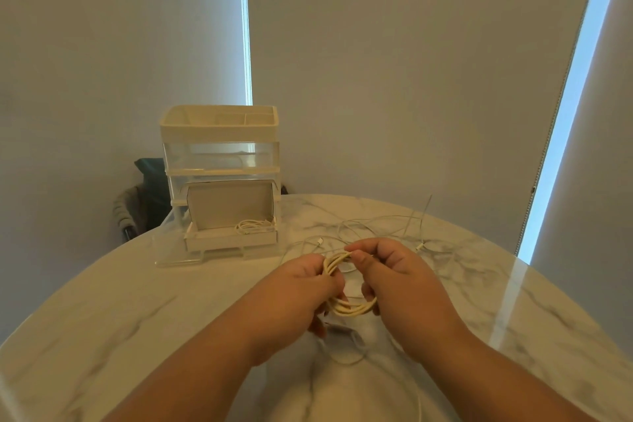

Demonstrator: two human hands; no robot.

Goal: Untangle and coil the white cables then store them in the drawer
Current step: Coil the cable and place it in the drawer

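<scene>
Marble-look round table (137,301) with pale roller blinds (394,62) shut behind it, and daylight leaking through the gaps at their edges. You've got a white cable coil (352,309) held up just above the tabletop between both hands. Your left hand (308,288) is curled round the left side of the loops, fingers wrapped under, so it's got a proper grip. Your right hand (387,271) pinches the top of the coil between thumb and forefinger, and its other fingers curl round the right side of the loops lower down. A loose tail (346,358) of that cable drops off the bottom of the coil and trails on the table toward you. Beyond your hands, off to the right, the loose white cables (376,223) lie spread in a messy tangle on the marble, with one connector (319,241) lying just past your left knuckles. Over on the left sits the plastic drawer unit (219,134), cream tray on top and clear drawers below. Its bottom drawer (229,240) is pulled out toward you, and one coiled cable (253,226) already lies inside at the right end, in front of a cardboard-looking panel (226,202). Behind the unit there's a chair (137,209) with something dark draped over it, can't make out what.
</scene>
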